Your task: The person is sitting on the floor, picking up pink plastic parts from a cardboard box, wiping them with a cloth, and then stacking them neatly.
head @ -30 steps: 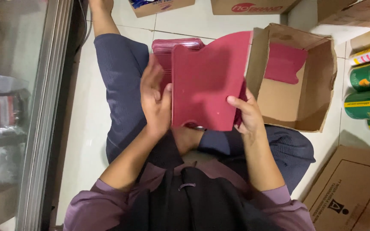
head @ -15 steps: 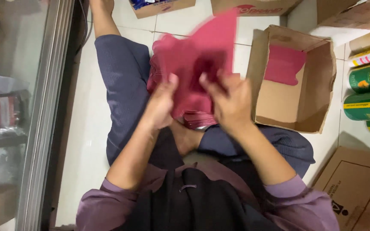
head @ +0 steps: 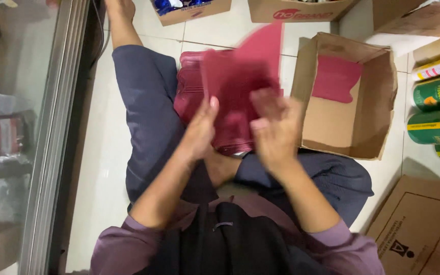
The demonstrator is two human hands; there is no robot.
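Note:
I sit on the floor with a stack of dark red card pieces (head: 192, 91) between my legs. Both hands work a single dark red card piece (head: 240, 76) above that stack; it is blurred by motion. My left hand (head: 202, 130) grips its left side, thumb on top. My right hand (head: 276, 125) presses on its right side with the fingers bent. To the right stands an open cardboard box (head: 378, 102) with one red card piece (head: 334, 79) lying flat inside.
Green and white spray cans (head: 436, 109) lie at the right edge. Flat and open cardboard boxes (head: 418, 224) sit at lower right and along the top. A metal door frame (head: 52, 137) with glass runs down the left. The floor is pale tile.
The flat red card held up a second ago has been bent and pulled down toward the stack. Both hands have come closer together over it.

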